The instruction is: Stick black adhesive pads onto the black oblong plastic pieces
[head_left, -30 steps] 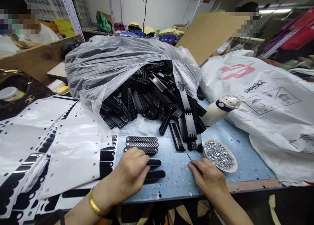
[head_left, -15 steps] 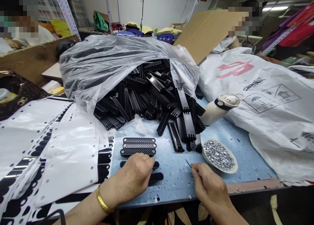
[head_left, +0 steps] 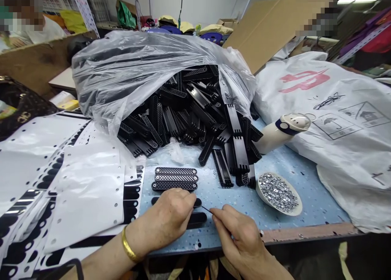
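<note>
My left hand (head_left: 171,211), a gold bangle at its wrist, is closed with fingertips down over the smooth black bars. The upper black bar (head_left: 198,202) shows at both sides of the hand; the lower black bar (head_left: 198,218) is partly covered. What those fingers pinch is hidden. My right hand (head_left: 238,231) grips a thin dark pointed tool (head_left: 205,208), its tip at the upper bar's right end, beside my left fingertips. Just behind lie three textured black bars (head_left: 175,178) in a stack of rows, with small silver rings at their ends.
A white bowl (head_left: 297,208) of small silver metal pieces stands right. Behind, a clear plastic bag (head_left: 137,52) spills black parts (head_left: 174,121). A cream bottle (head_left: 271,137) and a white sack (head_left: 342,88) are at right, white sheets (head_left: 91,182) at left. A person (head_left: 45,29) sits far left.
My right hand has moved left with the thin pointed tool, bringing its tip from over the bare table to the upper bar's end. My left hand stays over the bars.
</note>
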{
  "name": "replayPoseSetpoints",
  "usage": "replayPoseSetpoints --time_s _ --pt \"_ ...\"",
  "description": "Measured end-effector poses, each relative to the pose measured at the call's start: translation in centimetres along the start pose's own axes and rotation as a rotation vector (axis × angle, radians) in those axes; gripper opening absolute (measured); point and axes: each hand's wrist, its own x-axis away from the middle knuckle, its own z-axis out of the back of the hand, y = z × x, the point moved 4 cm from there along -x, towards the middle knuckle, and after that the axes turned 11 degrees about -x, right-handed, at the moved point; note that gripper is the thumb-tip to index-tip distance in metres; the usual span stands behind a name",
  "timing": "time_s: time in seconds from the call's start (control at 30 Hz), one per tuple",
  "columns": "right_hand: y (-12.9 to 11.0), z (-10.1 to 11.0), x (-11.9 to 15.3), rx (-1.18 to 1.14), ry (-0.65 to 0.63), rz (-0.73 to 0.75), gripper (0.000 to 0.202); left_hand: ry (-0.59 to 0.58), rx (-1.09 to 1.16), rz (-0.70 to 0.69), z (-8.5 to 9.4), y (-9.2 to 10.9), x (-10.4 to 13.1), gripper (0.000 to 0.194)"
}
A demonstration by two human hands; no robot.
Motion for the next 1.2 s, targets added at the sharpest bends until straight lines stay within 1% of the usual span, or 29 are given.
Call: replayPoseSetpoints --time_s 0.1,0.23,0.5,0.6,0.7,0.83,0.9,1.0,1.1,1.2 --pt "-0.2 -0.3 0.0 0.066 0.005 0.039 0.026 0.007 0.002 0.001 0.0 0.0 0.0 0.02" --pt "-0.3 -0.6 -0.2 0.117 -0.005 0.037 0.031 -0.019 -0.014 0.007 0.0 0.0 0.0 0.02" --pt "-0.1 -0.7 -0.5 0.146 -0.024 0.048 0.033 -0.065 -0.038 0.019 -0.2 0.0 -0.1 0.019" --pt "-0.4 -0.7 -0.9 0.18 -0.051 0.052 0.034 -0.063 -0.034 0.018 -0.1 0.0 -0.1 0.019" --pt "-1.1 -0.8 -1.6 0.247 -0.072 0.079 0.035 -0.036 -0.022 0.013 -0.1 0.1 -0.1 0.02" --pt "-1.5 -1.0 -2.1 0.299 -0.076 0.092 0.036 -0.013 -0.011 0.014 -0.1 0.0 0.0 0.02" --pt "-0.9 -1.1 -1.8 0.285 -0.098 0.057 0.035 -0.027 -0.006 0.02 -0.2 0.0 -0.1 0.02" --pt "0.6 -1.4 -0.6 0.211 -0.149 -0.03 0.031 -0.036 0.01 0.026 -0.1 0.0 -0.1 0.02" --pt "2.1 -1.7 0.7 0.1 -0.113 -0.108 0.026 -0.032 0.03 0.027 -0.2 -0.1 -0.1 0.017" --pt "2.5 -1.9 1.1 -0.013 -0.086 -0.148 0.025 -0.035 0.03 0.035 -0.4 -0.2 0.0 0.01"
